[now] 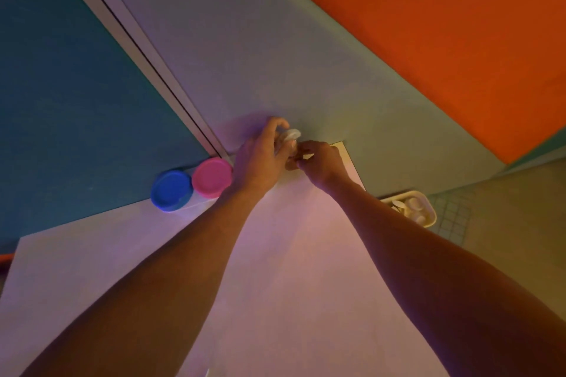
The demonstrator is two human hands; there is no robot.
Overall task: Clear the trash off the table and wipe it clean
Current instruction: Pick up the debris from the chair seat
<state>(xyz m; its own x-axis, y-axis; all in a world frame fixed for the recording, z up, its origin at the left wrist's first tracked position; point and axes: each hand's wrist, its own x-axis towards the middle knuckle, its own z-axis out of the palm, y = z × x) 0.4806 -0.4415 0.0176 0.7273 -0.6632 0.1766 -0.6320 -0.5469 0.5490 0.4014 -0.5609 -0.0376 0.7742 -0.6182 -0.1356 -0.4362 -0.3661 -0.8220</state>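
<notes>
Reaching to the table's (275,269) far corner, your left hand (260,159) is closed around white crumpled trash (291,134), your right hand (318,162) pinching just beside it; the bin (428,217) lies below your right forearm.

Two tubs (191,184) stand side by side at the table's (291,269) far edge; a bin (410,208) sits right, off the table.
</notes>
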